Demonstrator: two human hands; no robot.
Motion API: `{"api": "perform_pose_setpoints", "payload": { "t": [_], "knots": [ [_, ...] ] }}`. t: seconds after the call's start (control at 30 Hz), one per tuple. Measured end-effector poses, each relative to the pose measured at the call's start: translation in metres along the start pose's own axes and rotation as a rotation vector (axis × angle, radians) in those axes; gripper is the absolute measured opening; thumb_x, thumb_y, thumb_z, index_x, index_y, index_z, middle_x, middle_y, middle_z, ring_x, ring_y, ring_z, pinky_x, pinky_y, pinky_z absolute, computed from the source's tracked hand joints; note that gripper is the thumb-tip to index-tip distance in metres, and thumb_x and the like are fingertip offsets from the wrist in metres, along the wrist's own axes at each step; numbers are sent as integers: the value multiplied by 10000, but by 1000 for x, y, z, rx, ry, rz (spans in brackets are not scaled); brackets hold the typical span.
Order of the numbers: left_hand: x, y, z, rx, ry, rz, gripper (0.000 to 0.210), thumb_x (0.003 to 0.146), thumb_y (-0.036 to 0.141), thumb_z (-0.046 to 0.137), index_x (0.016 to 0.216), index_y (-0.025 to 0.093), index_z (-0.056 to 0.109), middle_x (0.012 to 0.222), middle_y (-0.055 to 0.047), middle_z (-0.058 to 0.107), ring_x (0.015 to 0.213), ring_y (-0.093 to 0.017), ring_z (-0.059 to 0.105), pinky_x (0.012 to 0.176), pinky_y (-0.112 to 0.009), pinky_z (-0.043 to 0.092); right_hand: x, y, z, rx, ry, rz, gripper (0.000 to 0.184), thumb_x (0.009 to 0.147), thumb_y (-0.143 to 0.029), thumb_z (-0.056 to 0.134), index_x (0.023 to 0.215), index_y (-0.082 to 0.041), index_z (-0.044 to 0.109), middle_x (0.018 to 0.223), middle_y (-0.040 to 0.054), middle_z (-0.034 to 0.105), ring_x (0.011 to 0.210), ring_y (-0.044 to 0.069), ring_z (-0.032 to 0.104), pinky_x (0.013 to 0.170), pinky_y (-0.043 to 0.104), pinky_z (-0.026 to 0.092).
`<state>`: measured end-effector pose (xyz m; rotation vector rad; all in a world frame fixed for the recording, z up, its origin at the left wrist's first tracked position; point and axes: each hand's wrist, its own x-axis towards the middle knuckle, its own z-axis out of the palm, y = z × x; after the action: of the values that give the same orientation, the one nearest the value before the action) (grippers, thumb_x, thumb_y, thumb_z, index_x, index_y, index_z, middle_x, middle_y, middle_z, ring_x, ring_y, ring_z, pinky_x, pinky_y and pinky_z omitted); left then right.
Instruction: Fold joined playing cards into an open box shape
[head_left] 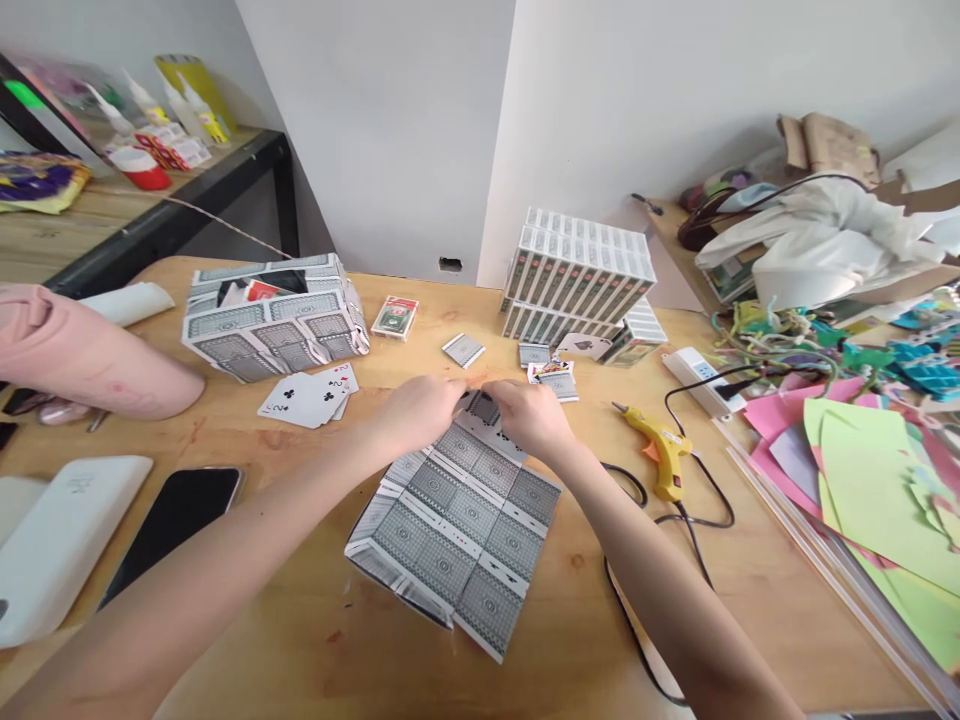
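Note:
In front of me a box covered in grey-backed playing cards [471, 513] rests at an angle on the wooden table, with its layered card edges showing on the left. At its far end is a playing card [484, 408], partly hidden by my fingers. My left hand [424, 412] is closed at the left side of that card. My right hand [534, 418] is closed at its right side, the fingers bent over the far edge. Loose cards [307, 395] lie face up to the left, and cut card pieces [463, 350] lie beyond my hands.
A yellow glue gun [660, 450] with a black cable lies right of my arm. Stacked card decks [581, 265] stand behind. A card-covered tissue box [274, 320], a pink roll [97, 350] and a phone [176, 525] are left. Coloured paper [877, 500] and a power strip [703, 380] are right.

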<state>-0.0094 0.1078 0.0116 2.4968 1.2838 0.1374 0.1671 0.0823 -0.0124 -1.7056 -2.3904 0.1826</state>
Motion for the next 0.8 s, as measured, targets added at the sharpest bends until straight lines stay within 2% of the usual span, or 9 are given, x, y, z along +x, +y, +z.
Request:
{"api": "perform_pose_setpoints", "payload": {
  "t": [0.13, 0.2, 0.3, 0.43, 0.6, 0.8],
  "knots": [
    [-7, -5, 7, -185, 46, -14, 444, 797, 59, 357, 1206, 187, 473, 1083, -69, 663, 982, -194, 620, 741, -286, 467, -1, 4, 0, 38, 11, 39, 334, 838, -138, 367, 1008, -223, 642, 873, 40, 705, 738, 169, 609, 569, 242, 323],
    [-9, -7, 11, -284, 118, -74, 335, 853, 125, 358, 1160, 180, 480, 999, -57, 689, 931, -178, 638, 700, -263, 473, -1, 5, 1, 56, 25, 51, 335, 847, -151, 366, 1025, -230, 639, 881, 39, 707, 743, 170, 612, 583, 239, 335],
    [-10, -8, 16, -344, 224, -118, 228, 887, 226, 373, 981, 192, 578, 864, -29, 708, 787, -164, 657, 648, -246, 470, -2, 4, 2, 61, 26, 38, 330, 851, -155, 362, 1006, -227, 643, 882, 39, 706, 740, 169, 614, 582, 238, 333],
    [-8, -6, 20, -318, 323, -86, 234, 848, 177, 414, 905, 199, 640, 895, -27, 710, 791, -159, 651, 691, -248, 473, -2, 1, 4, 47, 8, -6, 340, 814, -105, 362, 956, -219, 649, 859, 37, 701, 734, 162, 610, 566, 233, 317],
    [-7, 0, 20, -121, 307, -52, 283, 784, 70, 425, 900, 196, 650, 915, -39, 707, 836, -191, 649, 697, -273, 467, -2, 0, 6, 42, 8, -21, 346, 809, -94, 354, 942, -214, 649, 844, 38, 697, 734, 163, 606, 563, 235, 313],
    [-8, -1, 27, 35, 245, -28, 279, 768, 67, 426, 901, 188, 639, 883, -43, 701, 803, -192, 645, 653, -269, 445, -1, 2, 7, 104, -15, -34, 335, 799, -88, 380, 944, -213, 654, 874, 41, 701, 759, 169, 614, 607, 235, 348]
  ]
}}
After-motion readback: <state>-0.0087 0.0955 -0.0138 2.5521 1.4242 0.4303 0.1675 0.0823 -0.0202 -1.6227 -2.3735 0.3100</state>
